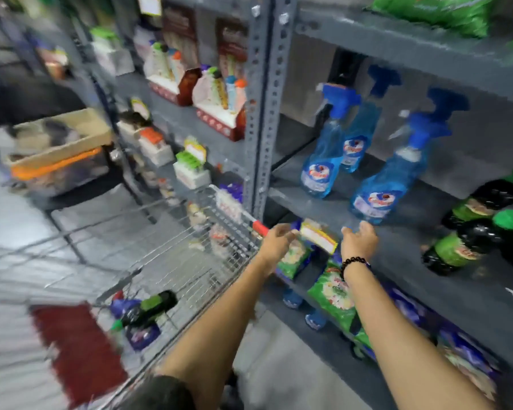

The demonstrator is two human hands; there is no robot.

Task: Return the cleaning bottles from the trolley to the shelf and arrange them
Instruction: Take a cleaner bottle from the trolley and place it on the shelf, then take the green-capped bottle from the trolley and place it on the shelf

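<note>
The frame is motion-blurred. Several blue spray bottles (pixel 320 161) stand on the grey metal shelf (pixel 412 241), and dark bottles with green labels (pixel 471 232) stand to their right. The wire trolley (pixel 190 261) sits at lower left; a dark green-labelled bottle (pixel 151 306) and a purple pack lie in it. My left hand (pixel 274 242) hovers by the trolley's red-tipped handle, fingers loosely apart, holding nothing. My right hand (pixel 360 239) reaches over the shelf's front edge below the nearest blue bottle, fingers apart, without touching it.
A yellow price tag (pixel 319 233) hangs on the shelf edge between my hands. Green packets (pixel 332 294) fill the shelf below. The left bay holds boxed goods (pixel 219 102). A cardboard box on an orange crate (pixel 57 152) stands at far left, a red mat (pixel 77 347) on the floor.
</note>
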